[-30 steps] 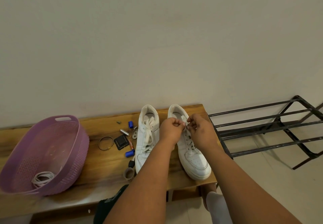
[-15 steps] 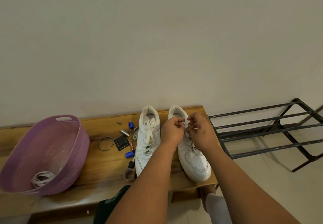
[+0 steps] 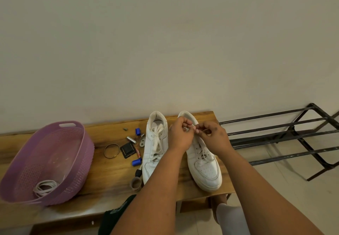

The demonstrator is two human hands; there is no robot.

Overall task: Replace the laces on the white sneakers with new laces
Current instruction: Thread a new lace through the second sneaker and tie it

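Both hands work over the collar end of the right sneaker [image 3: 203, 163]. The left hand [image 3: 180, 136] has its fingers curled in, pinching the lace [image 3: 201, 155] near the top eyelets, and the right hand [image 3: 213, 137] pinches a strand of the same white lace between thumb and fingertips, just beside the left hand's fingers. The lace still runs through the lower eyelets of that shoe. The left sneaker [image 3: 156, 148] stands touching-close alongside, toe toward the person, with its lace loosened and lying over the tongue. Both shoes sit on the wooden worktop [image 3: 110, 177]. To their left lie small things: a metal ring [image 3: 111, 151], a black square piece [image 3: 128, 150], two blue caps [image 3: 137, 162] and a battery [image 3: 131, 140]. Farther left stands a purple basket [image 3: 86, 154] with a coiled white lace [image 3: 45, 188] in its bottom. A black metal rack [image 3: 286, 135] stands on the floor to the right.
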